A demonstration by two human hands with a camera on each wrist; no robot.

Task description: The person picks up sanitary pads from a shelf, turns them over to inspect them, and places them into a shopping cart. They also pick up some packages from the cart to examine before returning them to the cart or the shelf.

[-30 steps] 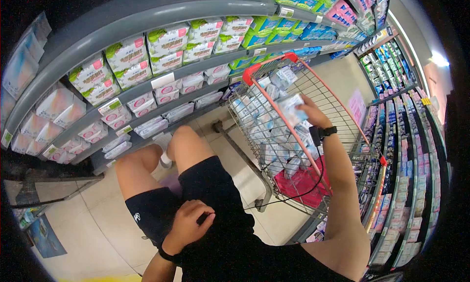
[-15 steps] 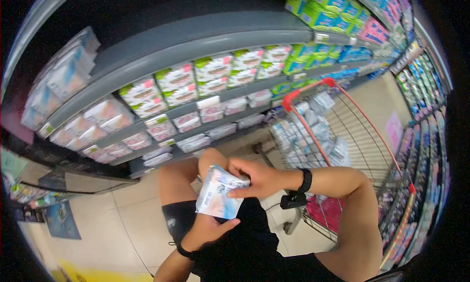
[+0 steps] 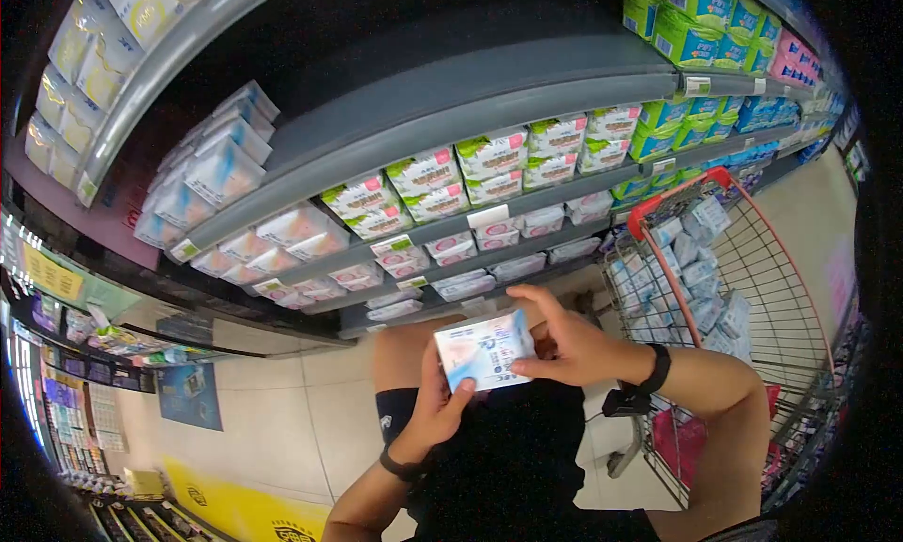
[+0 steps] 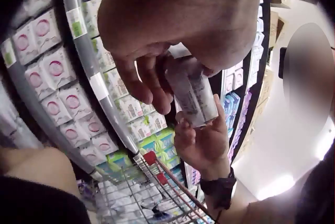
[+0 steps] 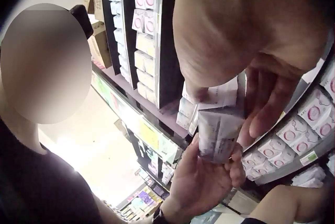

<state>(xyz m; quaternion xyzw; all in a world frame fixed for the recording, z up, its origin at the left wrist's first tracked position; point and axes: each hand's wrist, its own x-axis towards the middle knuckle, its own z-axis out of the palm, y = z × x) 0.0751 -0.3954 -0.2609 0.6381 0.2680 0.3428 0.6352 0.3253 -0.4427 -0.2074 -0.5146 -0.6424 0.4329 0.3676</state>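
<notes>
Both hands hold a white packet of sanitary pads (image 3: 484,354) with blue and peach print, in front of the lap. My left hand (image 3: 433,412) grips its lower left side, thumb on the printed face. At the right side, my right hand (image 3: 569,346) pinches it with the thumb at the lower corner. The left wrist view shows the narrow end of the packet (image 4: 194,98) between the two hands. Seen from the right wrist, the packet (image 5: 217,135) has a folded, sealed end facing the camera. Fingers behind it are partly hidden in the head view.
A shopping cart (image 3: 691,302) with a red handle stands to the right, holding many similar packets (image 3: 701,279). Grey shelves (image 3: 564,67) run across the front, stocked with green-and-white packs (image 3: 489,171). Leaning white-blue packs (image 3: 226,171) stand on the upper shelf at left.
My right hand took the packet from the cart over to the lap, where the left hand now grips it too. The packet has turned, and the head view has swung left.
</notes>
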